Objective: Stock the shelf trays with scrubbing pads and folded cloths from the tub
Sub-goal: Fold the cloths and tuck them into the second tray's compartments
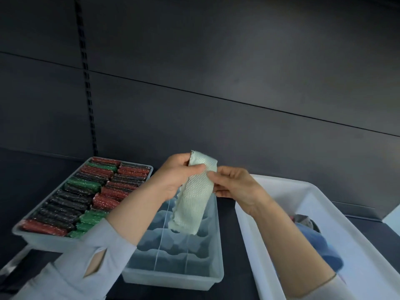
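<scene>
- Both hands held a pale, waffle-textured folded cloth [192,191] above the far end of the middle tray [213,252], its lower end hanging down into that tray.
- The left hand [173,178] gripped the cloth near its top, fingers curled behind it and thumb across the front.
- The right hand [233,185] pinched the cloth's right edge between thumb and fingertips.
- The middle tray was translucent, split by thin dividers, and stood on the dark shelf [227,215] between the other two containers.
- The left tray [32,237], near the shelf's left side, was packed with rows of red, green and black scrubbing pads [86,198].
- The white tub [259,245] sat at the right side of the shelf, with grey and blue cloths [313,237] lying in it, partly hidden by the right forearm.
- Pale grey sleeves [86,263] covered the forearms, the left one with a slit.
</scene>
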A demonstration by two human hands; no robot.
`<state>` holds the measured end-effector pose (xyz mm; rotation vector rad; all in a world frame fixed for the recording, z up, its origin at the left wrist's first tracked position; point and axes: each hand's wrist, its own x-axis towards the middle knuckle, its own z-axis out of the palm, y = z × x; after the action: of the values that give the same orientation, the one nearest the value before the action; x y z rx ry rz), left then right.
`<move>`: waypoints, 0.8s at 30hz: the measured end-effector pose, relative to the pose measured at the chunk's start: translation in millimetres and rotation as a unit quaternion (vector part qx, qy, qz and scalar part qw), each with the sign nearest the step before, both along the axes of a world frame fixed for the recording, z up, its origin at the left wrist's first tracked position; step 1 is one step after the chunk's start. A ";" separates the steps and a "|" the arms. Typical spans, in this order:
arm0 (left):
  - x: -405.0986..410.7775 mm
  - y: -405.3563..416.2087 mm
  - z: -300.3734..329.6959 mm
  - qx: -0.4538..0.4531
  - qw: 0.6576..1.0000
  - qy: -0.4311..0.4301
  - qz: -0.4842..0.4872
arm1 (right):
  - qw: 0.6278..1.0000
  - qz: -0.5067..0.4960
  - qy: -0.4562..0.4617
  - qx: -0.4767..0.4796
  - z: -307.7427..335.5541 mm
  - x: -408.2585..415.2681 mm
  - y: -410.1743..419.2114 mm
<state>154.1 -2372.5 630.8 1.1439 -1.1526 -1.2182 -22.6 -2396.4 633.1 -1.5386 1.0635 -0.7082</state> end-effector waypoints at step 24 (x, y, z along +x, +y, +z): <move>6.1 11.1 -5.2 -0.006 0.999 -0.001 -0.047 | 0.934 -0.088 -0.053 -0.342 26.3 17.0 -15.9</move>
<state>160.2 -2361.4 625.6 1.0917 -1.2258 -1.2796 -5.5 -2412.4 659.4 -1.9685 0.9233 -1.3765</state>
